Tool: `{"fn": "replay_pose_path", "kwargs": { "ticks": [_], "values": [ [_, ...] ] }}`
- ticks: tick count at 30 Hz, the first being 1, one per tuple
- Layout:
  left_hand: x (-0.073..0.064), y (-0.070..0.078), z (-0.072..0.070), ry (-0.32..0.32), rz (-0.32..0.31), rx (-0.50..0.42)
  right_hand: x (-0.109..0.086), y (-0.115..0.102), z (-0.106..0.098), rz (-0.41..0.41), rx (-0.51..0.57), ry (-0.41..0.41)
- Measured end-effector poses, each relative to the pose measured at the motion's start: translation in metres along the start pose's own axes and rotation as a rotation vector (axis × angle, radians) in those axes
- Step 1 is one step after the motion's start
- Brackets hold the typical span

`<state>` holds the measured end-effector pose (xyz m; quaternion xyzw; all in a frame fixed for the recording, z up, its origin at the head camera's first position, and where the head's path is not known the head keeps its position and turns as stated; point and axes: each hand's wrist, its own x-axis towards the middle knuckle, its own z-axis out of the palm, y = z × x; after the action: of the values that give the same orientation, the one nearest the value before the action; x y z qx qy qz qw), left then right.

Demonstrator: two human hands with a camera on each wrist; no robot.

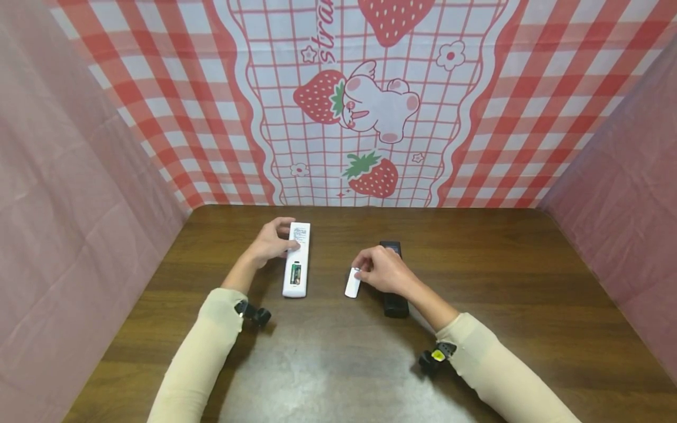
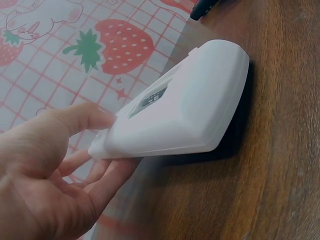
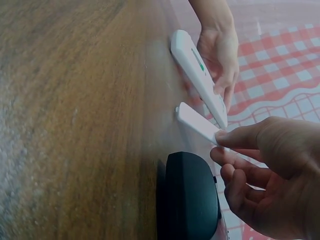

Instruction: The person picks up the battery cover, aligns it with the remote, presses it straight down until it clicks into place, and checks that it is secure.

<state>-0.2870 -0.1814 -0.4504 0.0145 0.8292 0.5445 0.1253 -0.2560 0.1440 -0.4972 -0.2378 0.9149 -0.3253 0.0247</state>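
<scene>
My left hand (image 1: 272,239) grips a white remote control (image 1: 299,254) near its far end, thumb on top and fingers beneath. The remote lies back side up, and its uncovered battery slot shows green-and-black batteries (image 1: 295,274). In the left wrist view the remote (image 2: 195,105) is tilted, its near end close over the table. My right hand (image 1: 383,269) pinches a small white battery cover (image 1: 351,284) between thumb and fingers, to the right of the remote. Under that hand lies a black remote control (image 1: 396,305), partly hidden by it.
The brown wooden table (image 1: 317,364) carries all of this. A red-and-white checked cloth with strawberries (image 1: 372,176) hangs behind it, and pink curtains (image 1: 608,164) close off both sides. Small black cameras (image 1: 259,315) are strapped to both wrists.
</scene>
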Motion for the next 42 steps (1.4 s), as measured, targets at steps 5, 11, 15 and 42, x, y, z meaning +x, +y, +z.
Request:
{"fn": "replay_pose_path", "kwargs": {
  "ticks": [5,11,15,42],
  "values": [
    [0.001,-0.002,-0.001,-0.005,0.006,-0.003,-0.005,-0.014,-0.008,-0.002,0.013,-0.006],
    [0.001,-0.001,-0.001,0.003,0.038,0.007,-0.003,-0.001,-0.002,-0.031,0.017,-0.008],
    [0.002,-0.001,-0.001,0.013,0.06,0.024,-0.009,-0.016,-0.011,-0.02,0.03,-0.02],
    [0.002,0.001,-0.002,0.011,0.111,-0.056,-0.021,-0.059,-0.04,0.021,0.027,-0.024]
  ]
}}
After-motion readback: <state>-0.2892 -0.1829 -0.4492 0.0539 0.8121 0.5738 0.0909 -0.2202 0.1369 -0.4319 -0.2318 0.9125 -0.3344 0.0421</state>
